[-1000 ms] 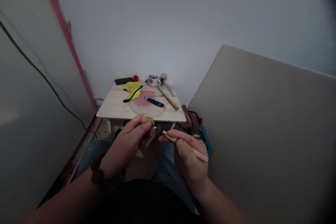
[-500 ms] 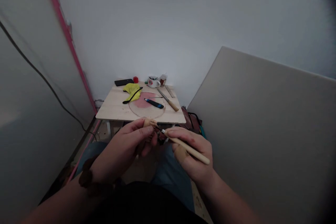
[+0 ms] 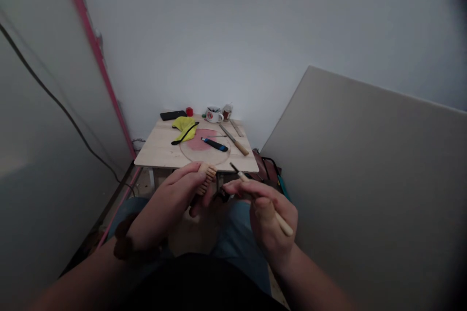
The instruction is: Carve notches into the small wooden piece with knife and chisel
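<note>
1. Against the pale wall [image 3: 233, 34] stands a small wooden desk [image 3: 156, 150], with a broad grey panel [image 3: 365, 180] leaning in from the right.
2. On the desk I see a black-edged yellow cloth [image 3: 182, 126], a cutter [image 3: 215, 144] and a wood-handled file [image 3: 234, 140]; at the back sit a mug [image 3: 212, 115] and a jar [image 3: 226, 112].
3. On the near side of the desk, over the lap, the person's left hand [image 3: 184, 187] pinches a ridged wooden piece [image 3: 207, 179] between thumb and fingers. The piece's long axis slopes from its far right end down toward the palm, where fingers hide part of it.
4. The right hand [image 3: 273, 209] has its grip closed around a carving tool [image 3: 283, 224], its pale handle slanting from the near right up to a dark tip on the far left.
5. What matters here is the gap: the piece lies just left of that tip and a little nearer the person, the two not touching. The left hand carries the piece; the right, farther off, has only the tool.
</note>
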Demonstrator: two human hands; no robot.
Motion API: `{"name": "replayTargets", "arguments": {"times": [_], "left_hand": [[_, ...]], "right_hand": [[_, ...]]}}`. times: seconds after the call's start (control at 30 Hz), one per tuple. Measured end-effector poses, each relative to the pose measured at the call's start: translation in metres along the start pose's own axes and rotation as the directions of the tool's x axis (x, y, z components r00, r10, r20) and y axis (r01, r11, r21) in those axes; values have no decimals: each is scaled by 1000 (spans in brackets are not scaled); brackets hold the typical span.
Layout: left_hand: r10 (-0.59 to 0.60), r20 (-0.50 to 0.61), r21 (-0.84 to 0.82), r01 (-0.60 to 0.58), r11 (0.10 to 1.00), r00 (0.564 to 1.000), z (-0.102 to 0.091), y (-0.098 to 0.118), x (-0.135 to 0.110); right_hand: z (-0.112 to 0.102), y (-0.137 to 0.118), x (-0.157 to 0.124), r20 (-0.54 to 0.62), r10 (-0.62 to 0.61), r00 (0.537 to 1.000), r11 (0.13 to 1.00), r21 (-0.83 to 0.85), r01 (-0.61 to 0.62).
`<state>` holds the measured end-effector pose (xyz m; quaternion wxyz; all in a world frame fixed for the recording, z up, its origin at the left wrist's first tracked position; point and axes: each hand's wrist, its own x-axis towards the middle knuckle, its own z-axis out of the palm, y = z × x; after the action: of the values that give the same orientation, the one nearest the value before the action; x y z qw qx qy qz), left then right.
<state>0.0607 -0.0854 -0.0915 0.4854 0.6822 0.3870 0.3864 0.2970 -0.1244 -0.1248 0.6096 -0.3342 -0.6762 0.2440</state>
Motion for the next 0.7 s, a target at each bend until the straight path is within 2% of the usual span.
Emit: {"name": "replayTargets", "arguments": {"times": [0.07, 0.1, 0.2, 0.27, 0.37, 0.43, 0.5, 0.6, 0.7], "left_hand": [[-22, 56, -43, 24, 999, 998, -5, 2, 5], [-37, 89, -63, 43, 997, 995, -7, 3, 8], [-59, 135, -68, 68, 995, 989, -13, 4, 15], [-65, 125, -59, 73, 996, 990, -16, 3, 17], [-73, 96, -23, 75, 997, 993, -24, 0, 19], [-67, 82, 34, 64, 997, 994, -30, 0, 21], [-32, 59, 108, 25, 994, 998, -36, 3, 23], [37, 43, 175, -44, 984, 998, -43, 11, 29], [54, 22, 178, -57, 982, 998, -45, 19, 33]], "right_hand": [[8, 2, 13, -103, 71, 992, 997, -4, -71], [13, 3, 21, -118, 106, 987, 994, -24, -110], [28, 6, 48, -31, 183, 983, 982, -34, -184], [33, 9, 60, 42, 164, 986, 985, -53, -161], [31, 13, 73, 178, -26, 984, 978, -201, 62], [26, 13, 82, 304, -170, 937, 908, -321, 269], [22, 11, 93, 424, -245, 872, 809, -406, 424], [19, 4, 110, 521, -260, 813, 703, -475, 529], [20, -1, 122, 575, -261, 775, 663, -477, 577]]}}
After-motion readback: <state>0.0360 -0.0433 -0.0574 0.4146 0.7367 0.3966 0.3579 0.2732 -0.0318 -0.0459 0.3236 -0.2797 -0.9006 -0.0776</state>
